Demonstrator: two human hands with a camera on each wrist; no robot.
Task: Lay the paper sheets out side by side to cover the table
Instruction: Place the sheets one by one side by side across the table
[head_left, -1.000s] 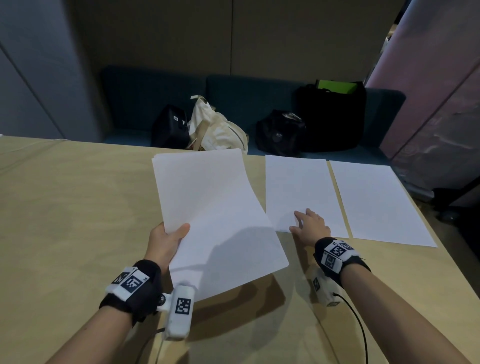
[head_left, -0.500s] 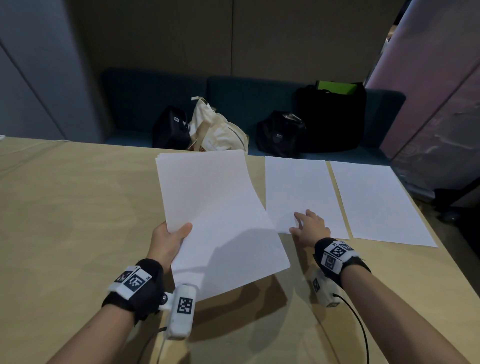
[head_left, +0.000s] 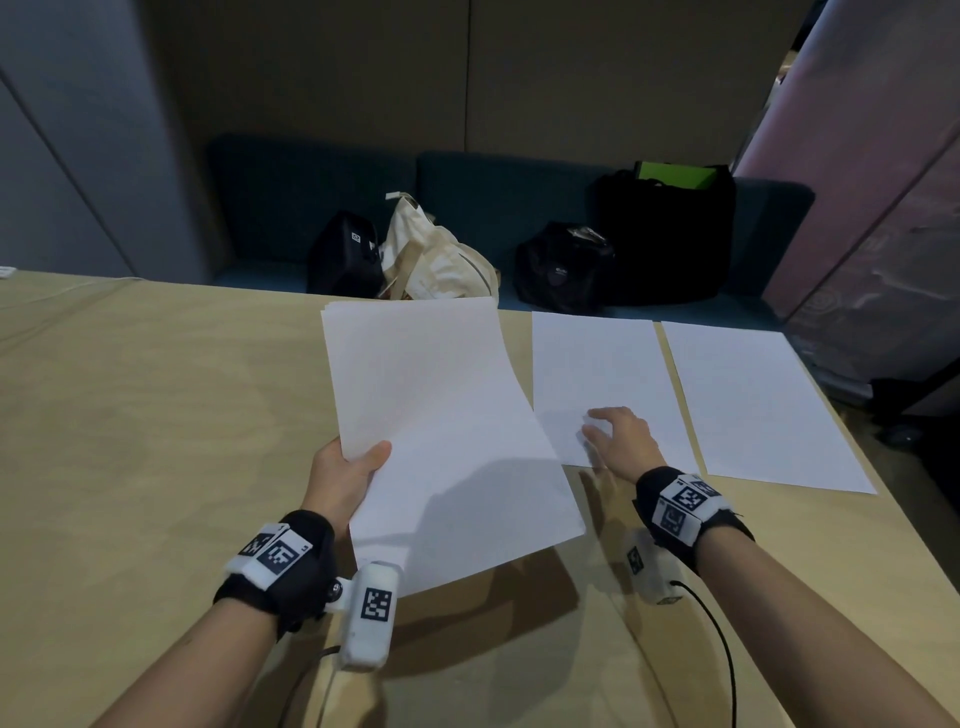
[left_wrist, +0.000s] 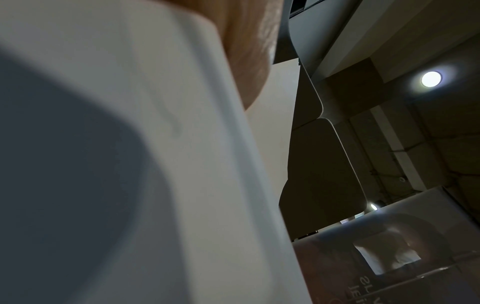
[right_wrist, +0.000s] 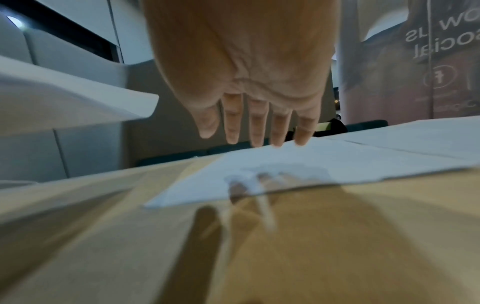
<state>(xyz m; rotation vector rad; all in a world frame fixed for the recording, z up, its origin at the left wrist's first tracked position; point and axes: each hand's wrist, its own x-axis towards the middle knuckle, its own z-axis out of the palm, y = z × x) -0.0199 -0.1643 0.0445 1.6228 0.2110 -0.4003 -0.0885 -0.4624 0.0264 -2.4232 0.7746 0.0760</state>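
Left hand (head_left: 340, 483): grip closed on a stack of paper sheets (head_left: 441, 431), thumb on top at the stack's left edge, fingers underneath. Stack is lifted off the bench (head_left: 145, 415) and tilted, far end over the bench's far edge, shadow under its near corner. Left wrist view: mostly the pale underside of the stack (left_wrist: 155, 164), blurred, with a bit of the hand (left_wrist: 246, 51) above it.

Right hand (head_left: 621, 439): grip released, fingers straight and slightly spread, holding nothing. It hovers over the near left corner of a single laid sheet (head_left: 597, 374). Right wrist view shows the hand (right_wrist: 246, 61) above that sheet (right_wrist: 311, 164), shadow beneath; fingertip contact cannot be told.

Second laid sheet (head_left: 753, 405) lies flat just right of the first, a narrow strip of bench between them, both along the far right of the bench.

Beyond the bench: a dark sofa (head_left: 519, 192) with a cream cloth bag (head_left: 441, 260) and several black bags (head_left: 665, 234).
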